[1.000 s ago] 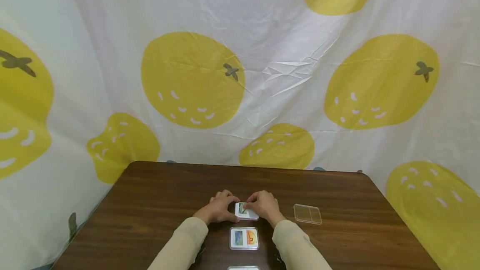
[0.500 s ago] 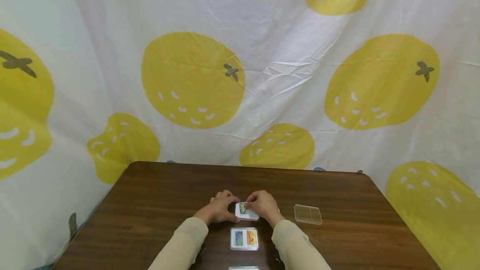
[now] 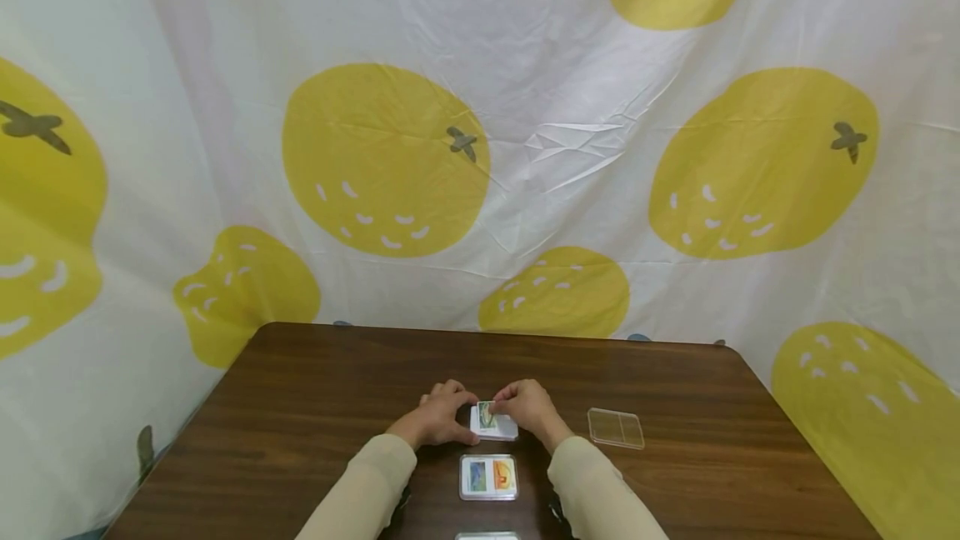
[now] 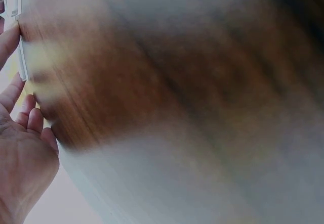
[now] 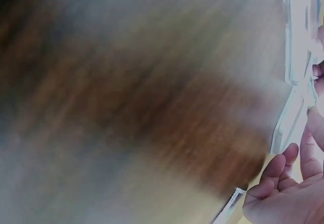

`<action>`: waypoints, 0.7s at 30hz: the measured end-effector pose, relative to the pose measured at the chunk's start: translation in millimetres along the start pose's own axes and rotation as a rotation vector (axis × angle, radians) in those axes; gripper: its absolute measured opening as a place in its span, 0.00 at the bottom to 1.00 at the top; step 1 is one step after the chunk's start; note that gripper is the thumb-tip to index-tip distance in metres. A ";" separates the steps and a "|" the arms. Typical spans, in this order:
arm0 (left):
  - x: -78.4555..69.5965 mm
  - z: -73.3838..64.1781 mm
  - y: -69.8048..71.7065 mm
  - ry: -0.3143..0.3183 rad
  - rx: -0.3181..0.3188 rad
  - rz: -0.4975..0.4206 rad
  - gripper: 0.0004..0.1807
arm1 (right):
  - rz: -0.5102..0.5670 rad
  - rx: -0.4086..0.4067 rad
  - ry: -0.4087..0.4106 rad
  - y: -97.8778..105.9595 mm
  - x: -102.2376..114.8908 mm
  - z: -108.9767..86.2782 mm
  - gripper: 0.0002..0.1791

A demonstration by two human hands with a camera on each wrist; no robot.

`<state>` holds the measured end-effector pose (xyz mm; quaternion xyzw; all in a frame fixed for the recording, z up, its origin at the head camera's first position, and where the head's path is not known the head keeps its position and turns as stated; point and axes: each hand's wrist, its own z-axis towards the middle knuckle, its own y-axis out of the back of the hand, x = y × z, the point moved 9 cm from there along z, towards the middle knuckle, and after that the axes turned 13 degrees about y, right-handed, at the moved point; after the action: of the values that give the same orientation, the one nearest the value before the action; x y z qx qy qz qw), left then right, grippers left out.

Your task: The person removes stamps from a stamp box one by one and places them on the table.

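Card [image 3: 487, 416] may be tipping askew.
Fingers [image 3: 510, 390]: right hand [image 3: 531, 409] is pinching only its edge, left hand [image 3: 438, 415] is clamping the case [image 3: 506, 431].

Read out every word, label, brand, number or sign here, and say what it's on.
No text can be read.
Picture card: any print is too small to tell.
Case with two pictures: likewise too small.
Cloth: fruit shapes, no lettering visible.

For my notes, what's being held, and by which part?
The right hand pinches the picture card by its right side; the left hand grips the case at its left end.
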<state>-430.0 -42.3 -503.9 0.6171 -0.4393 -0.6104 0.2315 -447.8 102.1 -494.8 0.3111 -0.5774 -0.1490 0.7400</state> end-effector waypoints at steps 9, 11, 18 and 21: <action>-0.8 -1.4 0.0 0.013 0.013 0.001 0.32 | 0.060 0.016 -0.001 2.4 -2.2 0.5 0.06; -1.0 -1.8 0.4 0.011 0.011 0.002 0.32 | 0.080 0.017 -0.002 3.7 -1.7 0.0 0.06; -0.3 -1.6 0.3 0.020 0.018 0.001 0.31 | 0.128 0.031 -0.019 6.5 -3.6 -0.4 0.07; -0.5 -1.6 -0.3 0.025 0.023 0.005 0.31 | 0.145 0.043 -0.035 6.9 -6.7 -0.6 0.07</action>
<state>-428.4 -42.1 -503.6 0.6260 -0.4450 -0.5970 0.2316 -450.2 111.4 -495.6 0.2817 -0.6143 -0.0880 0.7318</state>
